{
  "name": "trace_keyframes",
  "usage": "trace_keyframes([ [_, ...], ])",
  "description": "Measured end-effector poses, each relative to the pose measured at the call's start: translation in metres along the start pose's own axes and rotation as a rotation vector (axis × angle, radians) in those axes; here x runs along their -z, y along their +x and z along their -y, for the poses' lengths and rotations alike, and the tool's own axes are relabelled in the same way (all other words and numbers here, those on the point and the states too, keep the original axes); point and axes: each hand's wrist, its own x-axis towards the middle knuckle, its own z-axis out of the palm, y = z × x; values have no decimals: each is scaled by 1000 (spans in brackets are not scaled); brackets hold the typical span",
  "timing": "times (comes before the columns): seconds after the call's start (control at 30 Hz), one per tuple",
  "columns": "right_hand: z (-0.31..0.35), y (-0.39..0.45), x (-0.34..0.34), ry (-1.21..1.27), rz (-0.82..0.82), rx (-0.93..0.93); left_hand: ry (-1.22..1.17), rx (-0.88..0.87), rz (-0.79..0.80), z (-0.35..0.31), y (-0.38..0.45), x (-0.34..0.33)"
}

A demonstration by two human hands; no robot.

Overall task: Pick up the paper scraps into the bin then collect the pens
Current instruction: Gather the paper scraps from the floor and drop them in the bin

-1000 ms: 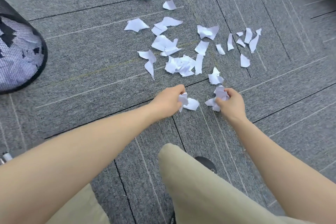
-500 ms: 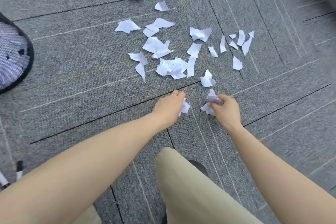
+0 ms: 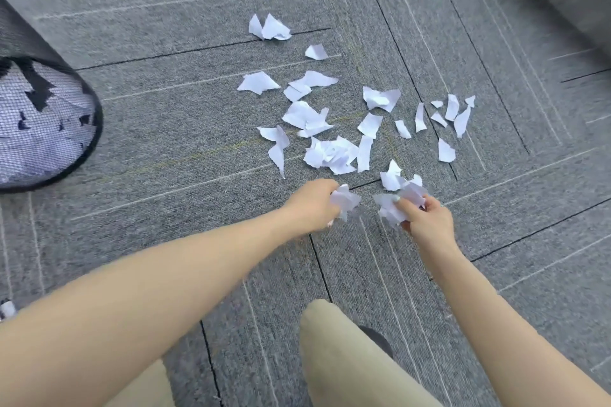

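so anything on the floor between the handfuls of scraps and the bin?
Nothing visible. Bare carpet lies between the left hand, the right hand and the bin at far left.

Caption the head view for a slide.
Both hands, left hand and right hand, clutch torn white paper scraps on grey carpet; black mesh bin at left.

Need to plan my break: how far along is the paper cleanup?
Some scraps already sit in the mesh bin. The left hand and right hand each grip crumpled scraps. Many scraps on the carpet remain; no pens collected.
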Motion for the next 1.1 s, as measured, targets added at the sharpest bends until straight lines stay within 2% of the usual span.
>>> trace_keyframes([
  [0.07, 24, -1, -20, 79, 67, 28, -97, -22, -94, -5, -1, 36],
  [0.17, 75, -7, -60, 182, 162, 74, -276, -90, -335, -17, -14, 104],
  [0.3, 171, -40, -127, 296, 351, 242, -514, -268, -789, -47, -64, 207],
  [0.43, 267, -117, -198, 423, 628, 475, -771, -444, -1325, -49, -160, 304],
  [0.53, 305, -184, -243, 404, 797, 700, -774, -376, -1534, -20, -232, 352],
  [0.63, 320, -229, -283, 298, 751, 998, -613, -76, -1516, 31, -268, 367],
  [0.77, 306, -238, -333, -123, 692, 1079, -292, 220, -1271, 78, -271, 349],
  [0.83, 293, -233, -341, -403, 618, 1112, -46, 428, -1186, 90, -266, 340],
  [0.9, 282, -223, -339, -613, 569, 1127, 124, 555, -1106, 96, -261, 335],
  [1.0, 273, -208, -329, -663, 563, 1154, 239, 615, -1101, 95, -249, 332],
  [1.03, 271, -203, -322, -586, 601, 1173, 251, 568, -1151, 88, -243, 331],
  [1.1, 264, -190, -305, -339, 618, 1194, 258, 368, -1282, 68, -225, 328],
])
